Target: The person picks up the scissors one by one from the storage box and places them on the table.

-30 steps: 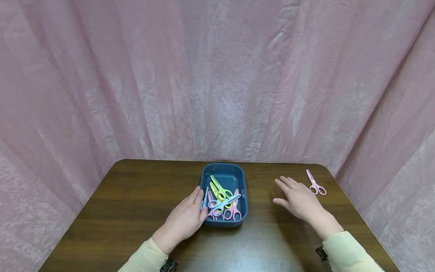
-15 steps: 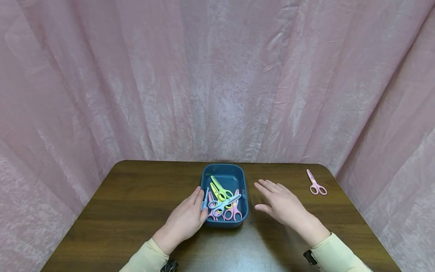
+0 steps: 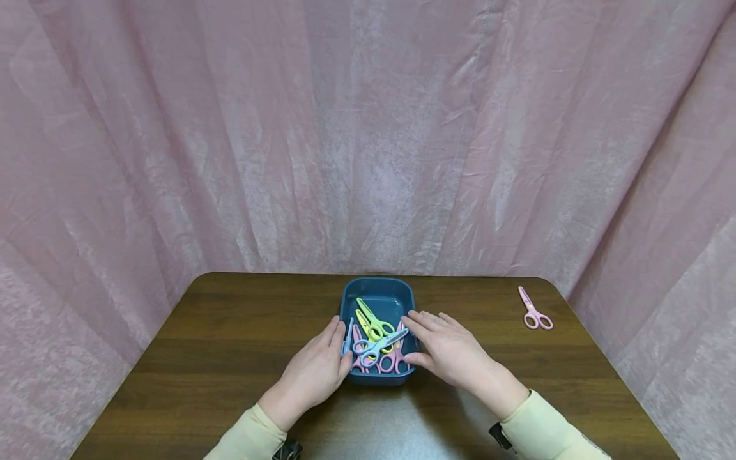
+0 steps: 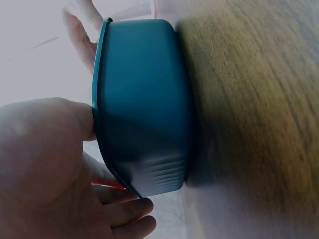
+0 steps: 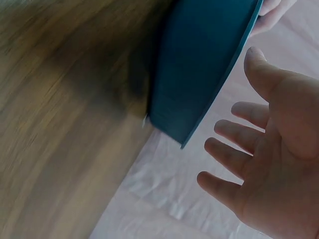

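A dark blue plastic bin (image 3: 377, 282) stands on the table with several children's scissors in it. Light blue scissors (image 3: 375, 348) lie on top, crossing green scissors (image 3: 370, 313) and pink scissors (image 3: 394, 359). My left hand (image 3: 316, 365) touches the bin's left rim with straight fingers; in the left wrist view its thumb meets the rim. Over the right rim is my right hand (image 3: 451, 350), its fingers spread and holding nothing. The right wrist view shows that hand (image 5: 279, 154) beside the bin wall (image 5: 204, 59), with a gap between them.
One more pair of pink scissors (image 3: 535, 314) lies near the back right corner of the brown wooden table (image 3: 230, 345). Behind the table hangs a pink curtain (image 3: 368, 140), which also runs along the right side.
My right hand has moved left across the table, from near the lone pink scissors to the bin's right rim. The left hand and the bin have stayed in place.
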### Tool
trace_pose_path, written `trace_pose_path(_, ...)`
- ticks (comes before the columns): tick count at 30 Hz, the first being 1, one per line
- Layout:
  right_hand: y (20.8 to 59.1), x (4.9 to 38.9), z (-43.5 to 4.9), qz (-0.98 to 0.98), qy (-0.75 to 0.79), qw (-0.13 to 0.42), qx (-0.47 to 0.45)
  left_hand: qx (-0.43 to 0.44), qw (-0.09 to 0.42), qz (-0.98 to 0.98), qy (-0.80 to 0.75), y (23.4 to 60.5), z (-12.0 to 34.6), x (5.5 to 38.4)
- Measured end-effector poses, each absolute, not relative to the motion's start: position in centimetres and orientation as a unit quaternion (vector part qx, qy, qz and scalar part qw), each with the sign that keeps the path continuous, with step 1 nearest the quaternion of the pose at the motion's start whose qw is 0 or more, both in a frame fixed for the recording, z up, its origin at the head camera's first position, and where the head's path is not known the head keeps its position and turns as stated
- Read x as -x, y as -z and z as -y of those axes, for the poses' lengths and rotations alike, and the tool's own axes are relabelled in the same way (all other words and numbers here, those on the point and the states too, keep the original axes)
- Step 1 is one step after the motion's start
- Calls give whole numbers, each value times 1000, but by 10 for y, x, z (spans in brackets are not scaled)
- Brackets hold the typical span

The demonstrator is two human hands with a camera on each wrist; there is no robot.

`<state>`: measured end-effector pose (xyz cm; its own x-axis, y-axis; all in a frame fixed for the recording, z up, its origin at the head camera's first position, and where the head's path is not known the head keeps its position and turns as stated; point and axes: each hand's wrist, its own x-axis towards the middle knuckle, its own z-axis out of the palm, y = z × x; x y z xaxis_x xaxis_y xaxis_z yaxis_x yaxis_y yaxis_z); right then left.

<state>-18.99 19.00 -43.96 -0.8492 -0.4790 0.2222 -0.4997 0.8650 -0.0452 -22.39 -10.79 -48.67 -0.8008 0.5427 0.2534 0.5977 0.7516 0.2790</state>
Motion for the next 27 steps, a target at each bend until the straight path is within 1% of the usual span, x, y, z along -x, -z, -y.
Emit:
trace_pose_path(7,441,193,-173,957,-58,85,-271,303,83,933,173,489,108,225)
trace_pose_path(16,441,200,-153,951,-45,98,-291,302,84,934,172,488,106,227)
trace_pose_path(27,450,219,-135,960,-39,61,-272,305,83,935,164,488,107,226)
